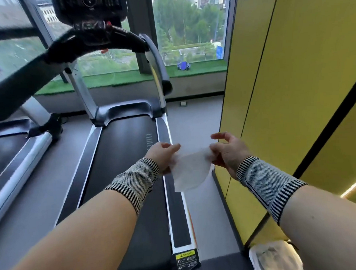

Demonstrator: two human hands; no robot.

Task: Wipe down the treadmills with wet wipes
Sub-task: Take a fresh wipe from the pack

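A white wet wipe (190, 171) hangs stretched between both hands above the right side rail of the treadmill (124, 159). My left hand (162, 156) pinches its left corner; my right hand (226, 150) pinches its right corner. Both wrists wear striped knit bands. The treadmill's black belt runs forward to a silver motor cover (127, 111). Its black console (90, 13) and handrails (155, 59) rise at the upper left, blurred.
A second treadmill (11, 145) stands to the left. A yellow wall panel (284, 86) runs close along the right. A plastic packet (274, 258) sits at the lower right. Windows with a green turf ledge (190, 70) lie ahead; grey floor lies between the machines.
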